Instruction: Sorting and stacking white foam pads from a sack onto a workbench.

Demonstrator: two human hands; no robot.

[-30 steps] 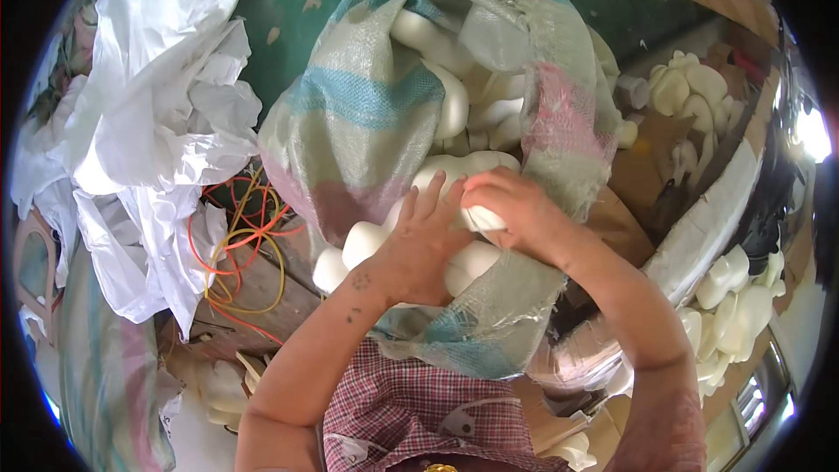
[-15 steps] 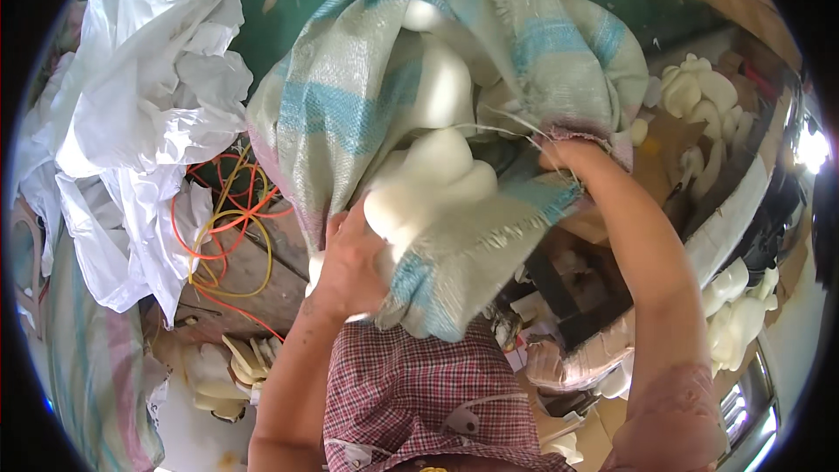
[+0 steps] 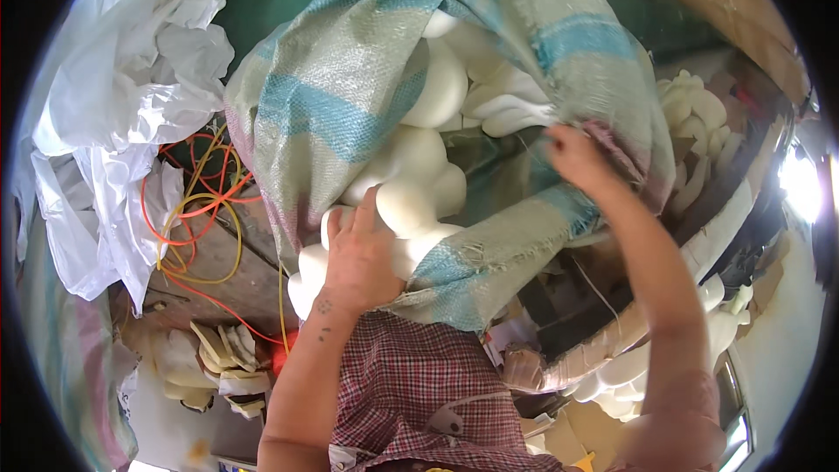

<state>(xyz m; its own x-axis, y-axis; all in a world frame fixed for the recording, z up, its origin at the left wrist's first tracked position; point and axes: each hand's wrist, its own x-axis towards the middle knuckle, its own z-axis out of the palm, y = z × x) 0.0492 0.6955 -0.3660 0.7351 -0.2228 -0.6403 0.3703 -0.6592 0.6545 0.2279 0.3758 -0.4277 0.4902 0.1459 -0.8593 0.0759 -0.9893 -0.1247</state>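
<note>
A woven sack, pale green with blue bands and a pink edge, lies with its mouth wide and rounded white pieces inside. They look like foam; their exact kind I cannot make out. At the near left of the mouth, my left hand rests among several of them, fingers stretched and apart, smooth lumps on both sides. My right hand is curled into a fist at the right inner rim, slightly blurred. What lies in its fingers is hidden. Beyond it, a flatter, finger-shaped white piece shows inside.
Crumpled white plastic sheeting hangs at the left. Below it are tangled orange and yellow cords and cream-coloured blocks. At the right, more pale pieces lie near a taped cardboard edge. A checked cloth covers my lap.
The sack's mouth has spread wider, showing more white pieces. My right hand has come slightly inward along the rim. My left fingers have shifted up onto the pieces.
</note>
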